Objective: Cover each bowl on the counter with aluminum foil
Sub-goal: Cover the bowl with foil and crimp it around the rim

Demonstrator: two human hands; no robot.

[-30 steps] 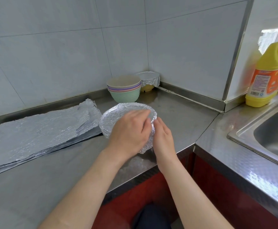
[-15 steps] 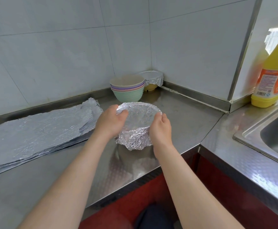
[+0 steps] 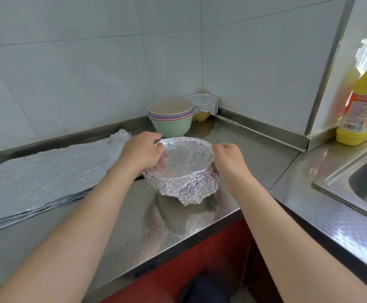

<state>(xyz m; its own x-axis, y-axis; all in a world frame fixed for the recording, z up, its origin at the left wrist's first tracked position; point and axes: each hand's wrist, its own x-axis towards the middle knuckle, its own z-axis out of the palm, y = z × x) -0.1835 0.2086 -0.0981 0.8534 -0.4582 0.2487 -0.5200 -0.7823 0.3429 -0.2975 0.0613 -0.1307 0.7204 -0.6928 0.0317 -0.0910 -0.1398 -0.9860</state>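
Both hands clamp the rim of the foil-covered bowl [image 3: 181, 169] on the counter [image 3: 134, 219], left hand [image 3: 142, 150] and right hand [image 3: 228, 159] on opposite sides, the stack [image 3: 171, 118] just behind it, foil sheets [image 3: 47, 180] left of it.

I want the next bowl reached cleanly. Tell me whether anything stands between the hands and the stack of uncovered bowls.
Only the foil-wrapped bowl that both hands are on: left hand, right hand. It sits directly in front of the stack of bowls. Nothing else visible blocks the way.
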